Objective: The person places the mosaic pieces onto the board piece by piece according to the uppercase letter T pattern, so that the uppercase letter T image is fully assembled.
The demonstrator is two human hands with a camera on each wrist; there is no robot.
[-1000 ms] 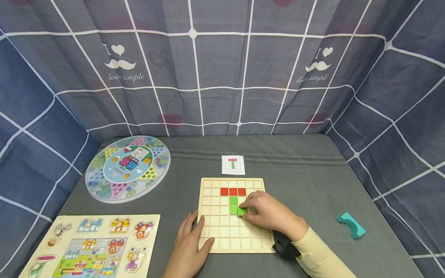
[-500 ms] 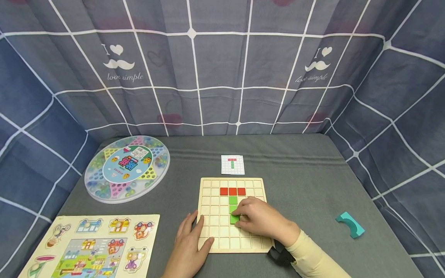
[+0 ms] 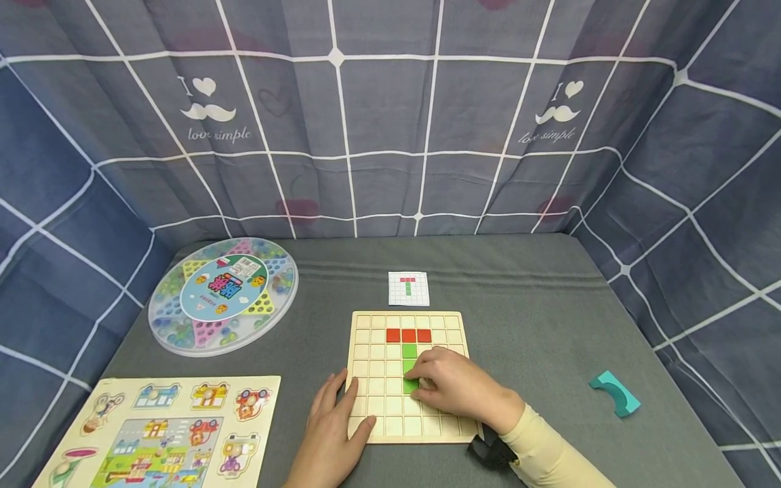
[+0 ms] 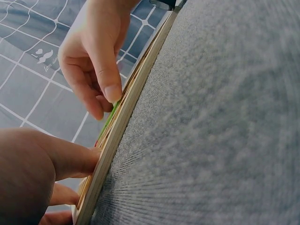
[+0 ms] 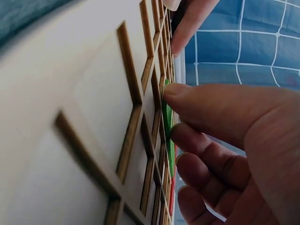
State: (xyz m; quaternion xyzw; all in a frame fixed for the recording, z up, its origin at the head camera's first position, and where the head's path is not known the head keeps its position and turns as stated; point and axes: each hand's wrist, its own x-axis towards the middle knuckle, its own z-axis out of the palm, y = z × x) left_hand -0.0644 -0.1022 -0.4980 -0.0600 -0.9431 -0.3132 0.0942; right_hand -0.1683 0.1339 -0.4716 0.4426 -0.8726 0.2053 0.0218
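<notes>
A pale wooden grid board [image 3: 445, 431] lies on the grey cloth, with a row of red tiles [image 3: 409, 336] and green tiles [image 3: 409, 351] running down below its middle. At the lowest green tile [image 3: 411, 386], my right hand [image 3: 460, 383] pinches with thumb and index finger; in the right wrist view the thumb sits on the edge of that green tile [image 5: 167, 112]. My left hand [image 3: 332, 434] rests along the board's left edge, fingers extended and thumb on the rim. The right hand partly covers the green column.
Above the board lies a white pattern card [image 3: 396, 298]. A round marble game box [image 3: 287, 312] stands back left, and a picture puzzle board [image 3: 244, 393] lies front left. On the right is a teal arch block [image 3: 616, 394].
My right hand has moved left and slightly down, bringing the green tile from beside the column into the square at its lower end. My left hand has stayed put.
</notes>
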